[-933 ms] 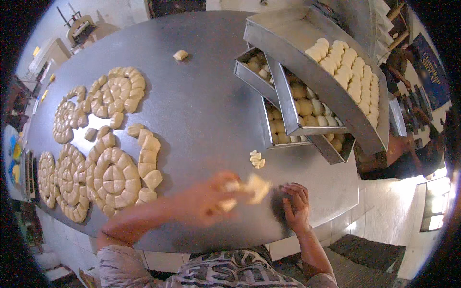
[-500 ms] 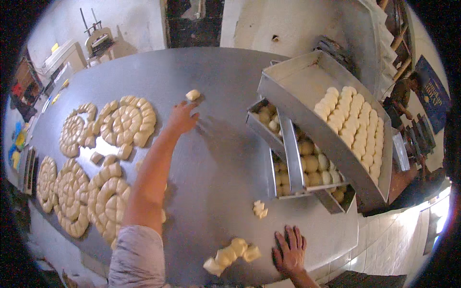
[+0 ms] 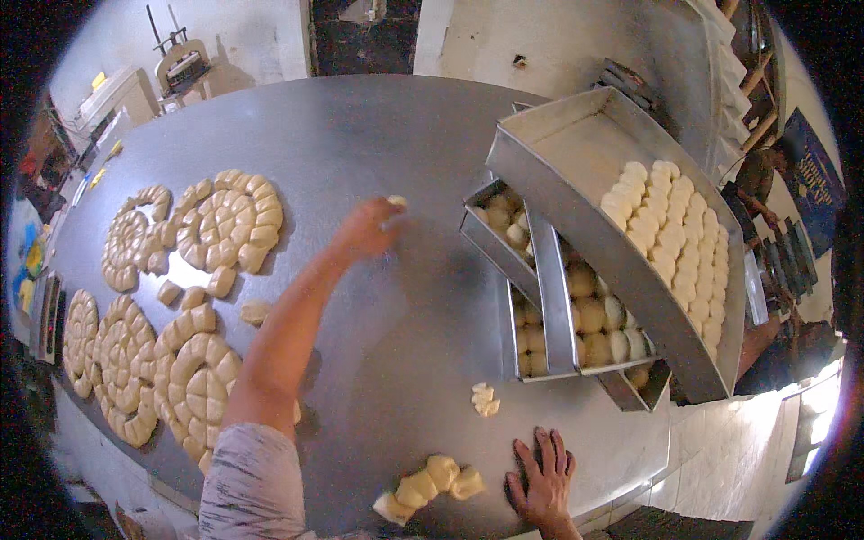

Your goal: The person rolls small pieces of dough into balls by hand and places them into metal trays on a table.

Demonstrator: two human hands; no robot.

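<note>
My left hand [image 3: 367, 229] is over the middle of the metal table, smeared by motion, with its fingers closed at a small piece of dough [image 3: 397, 202] that shows past the fingertips. Near the front edge, my right hand [image 3: 543, 477] lies flat with fingers spread and nothing in it. Just left of it sits a short curved row of dough pieces [image 3: 427, 487]. Beyond that hand is a little cluster of dough scraps [image 3: 485, 400]. Cut dough pieces form several spirals [image 3: 229, 220] on the left, and one loose piece [image 3: 255, 312] is beside my left forearm.
At the right, a large metal tray [image 3: 576, 243] with rows of pale dough balls [image 3: 670, 234] rests tilted on stacked smaller trays [image 3: 549, 324] of dough balls. A hand press [image 3: 180, 67] stands past the table's far left edge. Another person [image 3: 760, 193] is at the far right.
My left hand has moved slightly right and closed on the small dough piece that lay just beyond its fingers. My right hand stays flat on the table.
</note>
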